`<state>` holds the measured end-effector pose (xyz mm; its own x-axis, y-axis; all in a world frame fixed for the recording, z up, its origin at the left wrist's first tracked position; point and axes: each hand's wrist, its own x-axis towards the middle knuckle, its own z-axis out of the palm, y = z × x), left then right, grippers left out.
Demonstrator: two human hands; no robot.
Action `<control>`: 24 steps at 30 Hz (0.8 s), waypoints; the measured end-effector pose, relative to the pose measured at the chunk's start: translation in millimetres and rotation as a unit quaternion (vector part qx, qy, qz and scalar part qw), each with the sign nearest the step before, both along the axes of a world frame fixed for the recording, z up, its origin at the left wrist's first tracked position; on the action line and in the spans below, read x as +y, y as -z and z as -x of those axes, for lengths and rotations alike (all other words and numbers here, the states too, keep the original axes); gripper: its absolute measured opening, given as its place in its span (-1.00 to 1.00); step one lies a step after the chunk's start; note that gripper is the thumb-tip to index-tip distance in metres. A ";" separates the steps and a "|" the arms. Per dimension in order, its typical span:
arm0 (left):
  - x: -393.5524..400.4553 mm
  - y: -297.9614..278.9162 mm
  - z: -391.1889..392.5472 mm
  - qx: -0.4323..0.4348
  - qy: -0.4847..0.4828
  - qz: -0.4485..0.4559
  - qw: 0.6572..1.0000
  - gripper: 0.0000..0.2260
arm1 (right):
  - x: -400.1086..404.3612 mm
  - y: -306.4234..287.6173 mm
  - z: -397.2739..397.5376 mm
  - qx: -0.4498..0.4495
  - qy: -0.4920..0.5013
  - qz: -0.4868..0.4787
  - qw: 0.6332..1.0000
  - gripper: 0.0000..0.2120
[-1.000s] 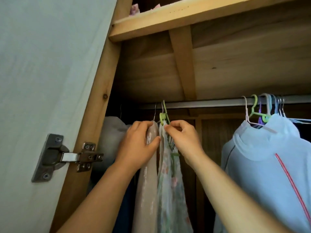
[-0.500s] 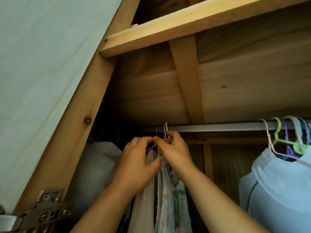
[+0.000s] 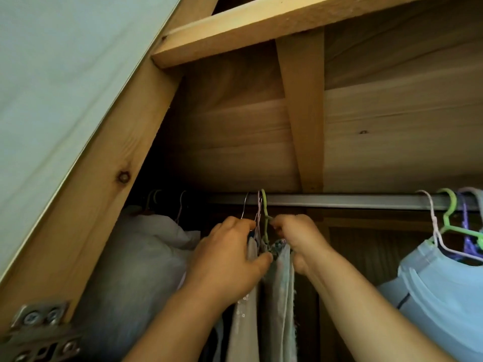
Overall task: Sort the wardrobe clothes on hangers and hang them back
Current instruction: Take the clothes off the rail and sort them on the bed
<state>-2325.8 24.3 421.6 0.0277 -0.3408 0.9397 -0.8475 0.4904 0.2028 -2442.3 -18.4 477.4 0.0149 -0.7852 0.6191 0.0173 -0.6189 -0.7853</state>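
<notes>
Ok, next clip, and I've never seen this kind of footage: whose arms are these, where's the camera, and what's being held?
There is no robot here. A person wears a wide-angle camera on the head, so you see their own two arms reaching up into a wooden wardrobe. The grey bar across the picture is the rail. The left hand grips a pale sequinned garment near its hanger top. The right hand pinches the neck of a green hanger hooked over the rail, carrying a light floral garment. A grey garment hangs to the left, a blue top to the right. The white panel is the open door.
</notes>
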 end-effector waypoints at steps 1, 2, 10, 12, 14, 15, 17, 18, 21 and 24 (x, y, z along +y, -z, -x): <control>-1.0 -1.5 -0.1 -0.004 -0.006 -0.005 1.000 -0.50 | -2.4 0.4 -3.6 -0.010 0.017 0.020 1.000 -0.90; -2.1 -2.6 -1.2 -0.005 -0.011 -0.006 1.000 -0.51 | -5.7 1.3 -7.4 -0.015 0.034 0.041 0.998 -0.86; -6.8 -2.3 -6.9 0.019 -0.018 -0.018 0.999 -0.55 | -16.8 5.8 -29.6 -0.011 0.069 0.122 0.990 -0.79; -5.7 -1.3 -6.6 0.027 0.000 -0.034 0.999 -0.60 | -15.6 4.6 -31.4 -0.007 0.077 0.126 0.989 -0.79; -6.3 -1.1 -7.7 0.039 0.021 -0.047 0.998 -0.64 | -14.2 3.1 -31.0 -0.002 0.081 0.136 0.987 -0.79; -7.9 -2.1 -8.2 0.052 0.038 -0.051 0.997 -0.67 | -14.1 2.5 -29.5 0.001 0.080 0.137 0.987 -0.79; -14.4 -10.0 -8.6 0.089 0.075 -0.049 0.992 -0.71 | -14.5 1.6 -23.4 0.002 0.077 0.132 0.988 -0.79; -18.2 -17.4 -8.4 0.105 0.083 -0.043 0.990 -0.74 | -15.9 0.4 -20.1 -0.002 0.076 0.133 0.988 -0.77; -36.3 -51.3 -7.6 0.119 0.091 -0.025 0.988 -0.78 | -19.6 -3.6 -14.5 -0.007 0.070 0.138 0.988 -0.69; -57.4 -87.4 -3.2 0.104 0.088 -0.028 0.990 -0.79 | -20.1 -5.5 -10.9 -0.005 0.059 0.142 0.988 -0.70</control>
